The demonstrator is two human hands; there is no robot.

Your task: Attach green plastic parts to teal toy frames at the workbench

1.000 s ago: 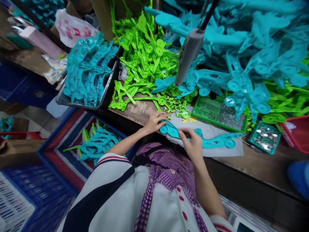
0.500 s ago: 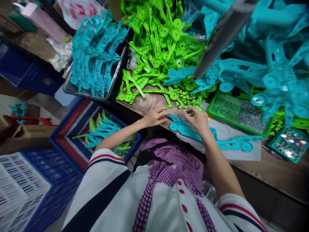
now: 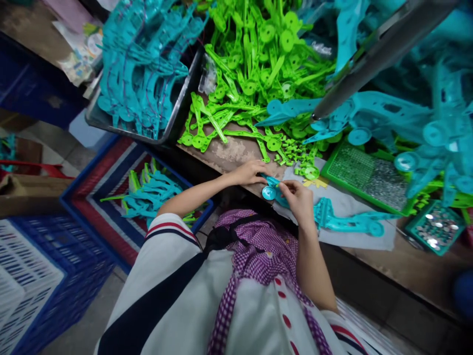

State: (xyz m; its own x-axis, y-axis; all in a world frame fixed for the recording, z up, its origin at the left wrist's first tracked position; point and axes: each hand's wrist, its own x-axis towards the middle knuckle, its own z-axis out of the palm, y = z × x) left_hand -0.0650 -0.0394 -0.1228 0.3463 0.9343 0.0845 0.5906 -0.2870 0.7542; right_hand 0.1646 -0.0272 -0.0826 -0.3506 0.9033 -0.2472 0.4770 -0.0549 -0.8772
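Note:
A long turquoise plastic part (image 3: 269, 192) with a round disc at its left end lies at the table's front edge. My left hand (image 3: 248, 173) has its fingers closed on the pointed left tip of this part. Just right of the disc, my right hand (image 3: 300, 198) pinches at the part, fingertips pressed together; a tiny yellow-green speck shows there, too small to make out. Beyond my right wrist, a turquoise section (image 3: 347, 223) extends over the grey cloth (image 3: 380, 239). Small green plastic pieces (image 3: 293, 152) lie loose behind my hands.
A heap of green plastic arms (image 3: 254, 64) rises at the back, with turquoise parts (image 3: 388, 111) to the right. A grey pole (image 3: 369, 64) slants over them. A green tray (image 3: 332, 172) and a teal box (image 3: 436, 227) hold small metal pieces. A black tray (image 3: 173, 128) stands left.
My left hand has closed on the part's tip, and that end is now lifted and tilted. My right hand has come down onto the part near the disc. The view has shifted slightly.

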